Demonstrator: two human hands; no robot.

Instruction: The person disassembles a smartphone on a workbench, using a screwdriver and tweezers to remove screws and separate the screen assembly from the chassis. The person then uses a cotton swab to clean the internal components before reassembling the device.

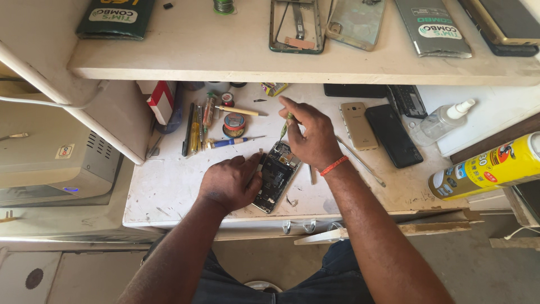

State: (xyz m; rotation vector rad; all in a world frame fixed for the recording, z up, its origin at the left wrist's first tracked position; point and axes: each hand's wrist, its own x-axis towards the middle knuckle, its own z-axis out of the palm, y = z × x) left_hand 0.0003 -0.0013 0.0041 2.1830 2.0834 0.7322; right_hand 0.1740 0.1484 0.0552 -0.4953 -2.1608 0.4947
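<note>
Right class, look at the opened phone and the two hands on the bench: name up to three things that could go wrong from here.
1. The right hand points a thin screwdriver at the opened phone; a slip might scratch its exposed board.
2. The left hand steadies the phone near the bench front edge, so a nudge could drop it.
3. Loose tools lie close by, and small parts might get lost among them.

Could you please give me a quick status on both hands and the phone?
Left hand steadies opened phone. Right hand holds screwdriver over it. Nothing in the way.
</note>
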